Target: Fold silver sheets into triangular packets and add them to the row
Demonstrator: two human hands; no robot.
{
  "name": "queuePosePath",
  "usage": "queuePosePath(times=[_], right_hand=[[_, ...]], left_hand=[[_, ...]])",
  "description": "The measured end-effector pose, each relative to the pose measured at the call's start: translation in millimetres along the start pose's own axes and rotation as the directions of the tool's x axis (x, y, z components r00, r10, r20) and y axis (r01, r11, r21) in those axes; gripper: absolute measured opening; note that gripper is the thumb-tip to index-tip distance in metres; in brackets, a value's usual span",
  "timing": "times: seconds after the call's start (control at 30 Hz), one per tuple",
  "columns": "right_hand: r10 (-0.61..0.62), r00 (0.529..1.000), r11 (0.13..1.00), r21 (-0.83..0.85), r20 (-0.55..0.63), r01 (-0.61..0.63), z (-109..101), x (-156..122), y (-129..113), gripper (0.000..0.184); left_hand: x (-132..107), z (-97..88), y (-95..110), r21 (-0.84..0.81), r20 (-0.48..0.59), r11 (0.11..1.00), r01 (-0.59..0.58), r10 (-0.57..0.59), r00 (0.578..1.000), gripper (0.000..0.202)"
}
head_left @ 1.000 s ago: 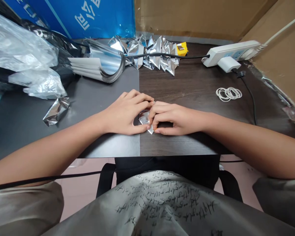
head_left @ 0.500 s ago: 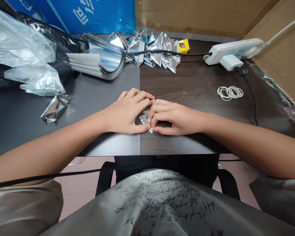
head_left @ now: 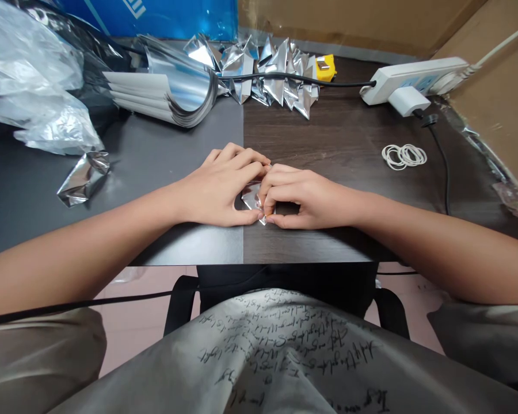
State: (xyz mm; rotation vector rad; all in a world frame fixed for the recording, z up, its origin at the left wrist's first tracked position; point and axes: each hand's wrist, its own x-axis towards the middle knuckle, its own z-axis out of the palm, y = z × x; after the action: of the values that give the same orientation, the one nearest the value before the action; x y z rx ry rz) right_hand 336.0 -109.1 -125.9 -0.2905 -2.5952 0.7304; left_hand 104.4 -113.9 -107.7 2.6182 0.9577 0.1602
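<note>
A small folded piece of silver foil (head_left: pixel 251 199) sits on the desk between my hands, partly hidden by my fingers. My left hand (head_left: pixel 219 187) holds its left side, with the thumb low against it. My right hand (head_left: pixel 304 198) pinches it from the right, and the fingertips of both hands nearly meet above it. A crumpled foil piece (head_left: pixel 84 179) lies farther left on the grey mat (head_left: pixel 176 144). Beyond my hands is a heap of folded foil shapes (head_left: pixel 280 77), next to a curled stack of foil sheets (head_left: pixel 172 92).
Silver plastic bags (head_left: pixel 30 75) are piled at the far left. At the back right stand a power strip (head_left: pixel 410 80) with a white plug adapter (head_left: pixel 403 100) and a small yellow object (head_left: pixel 326 68). Rubber bands (head_left: pixel 403 156) lie on the dark wooden desk (head_left: pixel 341 144). Cardboard walls the back.
The whole scene sits a little higher in the view than before. My hands stay on the foil piece, with only slight finger shifts.
</note>
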Motion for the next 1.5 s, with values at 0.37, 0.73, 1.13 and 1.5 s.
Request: queuePosePath(times=[0.37, 0.73, 1.13, 1.5], right_hand=[[-0.096, 0.988, 0.948, -0.291, 0.124, 0.129, -6, -3, -15, 0.025], [-0.091, 0.989, 0.94, -0.318, 0.12, 0.125, -6, -4, -16, 0.029], [-0.09, 0.99, 0.991, -0.092, 0.112, 0.1, -14, -5, -4, 0.027], [-0.081, 0.979, 0.987, -0.152, -0.189, 0.053, -29, -13, 30, 0.011]], left_hand=[[-2, -4.4, 4, 0.037, -0.013, 0.999, 0.008, -0.008, 1.0, 0.053], [-8, -6.0, 17, 0.053, -0.075, 0.998, 0.013, -0.009, 0.997, 0.061], [-5, -8.2, 19, 0.028, 0.023, 0.997, 0.076, -0.077, 0.997, 0.059], [-3, -7.6, 8, 0.046, 0.145, 0.997, 0.066, -0.072, 0.987, 0.08]])
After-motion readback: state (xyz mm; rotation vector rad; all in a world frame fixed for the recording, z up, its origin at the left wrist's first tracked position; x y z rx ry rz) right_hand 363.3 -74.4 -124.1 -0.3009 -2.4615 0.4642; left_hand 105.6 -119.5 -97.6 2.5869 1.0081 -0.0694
